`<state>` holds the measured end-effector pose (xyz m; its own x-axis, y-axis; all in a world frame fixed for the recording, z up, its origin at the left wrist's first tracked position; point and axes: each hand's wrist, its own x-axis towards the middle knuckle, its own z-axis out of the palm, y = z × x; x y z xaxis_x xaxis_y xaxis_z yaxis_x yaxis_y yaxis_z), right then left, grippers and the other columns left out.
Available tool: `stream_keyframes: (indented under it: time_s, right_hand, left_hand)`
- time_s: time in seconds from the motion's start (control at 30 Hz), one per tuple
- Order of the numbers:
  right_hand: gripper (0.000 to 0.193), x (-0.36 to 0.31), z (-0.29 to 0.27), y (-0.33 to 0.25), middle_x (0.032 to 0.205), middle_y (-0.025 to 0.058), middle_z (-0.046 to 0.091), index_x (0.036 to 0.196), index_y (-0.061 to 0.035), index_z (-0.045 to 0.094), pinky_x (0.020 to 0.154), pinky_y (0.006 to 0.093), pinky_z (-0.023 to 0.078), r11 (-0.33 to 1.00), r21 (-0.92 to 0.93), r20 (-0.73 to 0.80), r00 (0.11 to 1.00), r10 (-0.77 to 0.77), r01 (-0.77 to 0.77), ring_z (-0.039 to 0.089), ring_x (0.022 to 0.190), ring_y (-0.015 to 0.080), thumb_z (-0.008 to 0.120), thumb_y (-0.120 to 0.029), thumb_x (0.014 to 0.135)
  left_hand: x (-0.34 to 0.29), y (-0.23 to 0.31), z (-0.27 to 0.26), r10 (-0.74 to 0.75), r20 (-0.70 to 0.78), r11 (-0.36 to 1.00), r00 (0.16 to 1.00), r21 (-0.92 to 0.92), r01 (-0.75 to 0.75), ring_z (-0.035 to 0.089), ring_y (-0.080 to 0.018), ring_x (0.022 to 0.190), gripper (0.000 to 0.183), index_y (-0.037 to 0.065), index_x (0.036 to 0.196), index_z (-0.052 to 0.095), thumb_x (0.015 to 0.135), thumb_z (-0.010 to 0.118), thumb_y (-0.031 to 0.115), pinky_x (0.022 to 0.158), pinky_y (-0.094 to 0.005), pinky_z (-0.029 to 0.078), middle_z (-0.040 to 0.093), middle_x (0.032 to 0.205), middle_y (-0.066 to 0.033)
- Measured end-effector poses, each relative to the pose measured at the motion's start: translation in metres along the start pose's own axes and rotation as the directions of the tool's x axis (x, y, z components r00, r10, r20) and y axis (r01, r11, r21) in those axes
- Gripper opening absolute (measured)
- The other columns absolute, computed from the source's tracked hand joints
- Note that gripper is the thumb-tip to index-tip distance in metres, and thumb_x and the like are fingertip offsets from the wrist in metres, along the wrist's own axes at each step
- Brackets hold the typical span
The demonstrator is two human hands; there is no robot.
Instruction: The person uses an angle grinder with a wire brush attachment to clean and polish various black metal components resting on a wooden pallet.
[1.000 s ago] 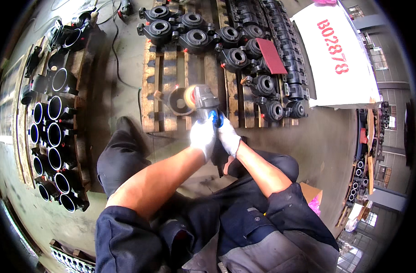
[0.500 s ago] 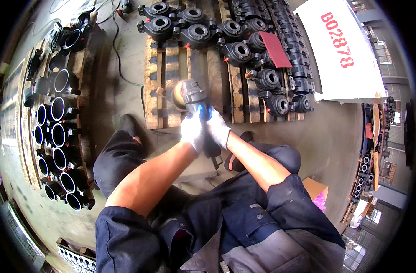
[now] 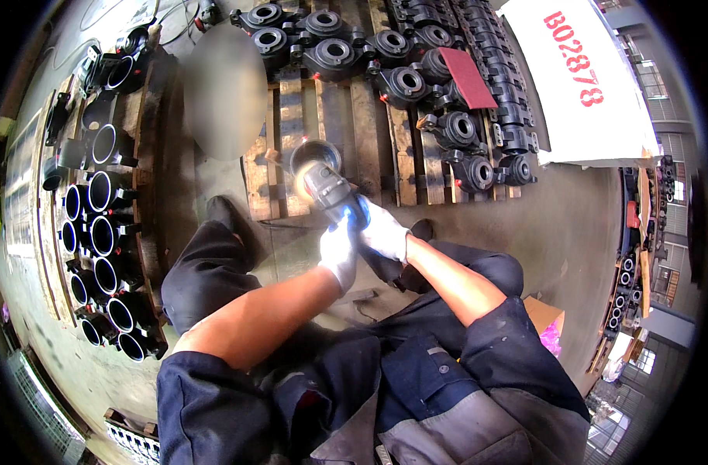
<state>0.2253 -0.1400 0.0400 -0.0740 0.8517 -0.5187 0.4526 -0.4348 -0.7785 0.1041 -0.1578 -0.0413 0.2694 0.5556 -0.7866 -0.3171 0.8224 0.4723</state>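
bare forearms: left one (image 3: 265, 308) and right one (image 3: 456, 280) uncovered below the sleeves; thrown grit could sting them, i judge.
left shoe (image 3: 220, 211): just beside the pallet's near left corner; a dropped tool could land near it.
left hand (image 3: 337, 257): white-gloved, fingers clamped around the grinder's body; a loose glove tip creeping forward could get caught.
right hand (image 3: 385, 231): white-gloved, fingers closed on the same body, just beside the left; if one grip slackens, the other may not resist a kick.
grinder (image 3: 325, 184): tilted, head pointing away and leftward; a twist of the wrists could dig its edge in.
disc (image 3: 301, 183): blurred, likely spinning; over the housing's near left rim, contact cannot be told. a snag on that rim could make it jump.
ring housing (image 3: 323, 150): on the pallet, partly behind the grinder head, no clamp seen; hard side pressure could slide or roll it.
pallet (image 3: 365, 116): gapped slats, so an uneven seat could let the housing rock.
black castings (image 3: 334, 56): crowded at the far end; a skidding housing could knock them.
red sheet (image 3: 468, 78): lying loose over castings at the right; a bump could shift it.
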Motion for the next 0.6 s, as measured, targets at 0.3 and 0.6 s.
stream_keyframes:
  time_s: [0.3,0.6]
  right_hand:
    - [0.044,-0.007,0.006,0.063,0.125,0.0105,0.061,0.134,-0.0038,0.05,0.1,0.0343,0.047,0.962,0.235,-0.143,0.984,-0.106,0.138,0.057,0.115,0.0173,0.064,-0.009,0.092]
    - [0.047,0.032,0.011,0.054,0.118,0.014,0.066,0.133,-0.0047,0.051,0.093,0.0366,0.052,0.951,0.294,-0.296,0.955,-0.006,0.097,0.063,0.108,0.0207,0.067,-0.016,0.091]
  left_hand:
    - [-0.006,0.006,0.026,0.027,0.066,0.968,0.997,0.248,-0.042,0.06,-0.0182,0.096,0.048,-0.001,0.122,0.063,0.099,0.061,0.041,0.085,-0.0335,0.049,0.069,0.108,-0.0091]
    - [0.01,0.04,0.035,0.092,0.069,0.982,0.993,0.16,-0.102,0.062,-0.0195,0.098,0.053,0.002,0.124,0.064,0.096,0.064,0.046,0.087,-0.0345,0.05,0.07,0.111,-0.0105]
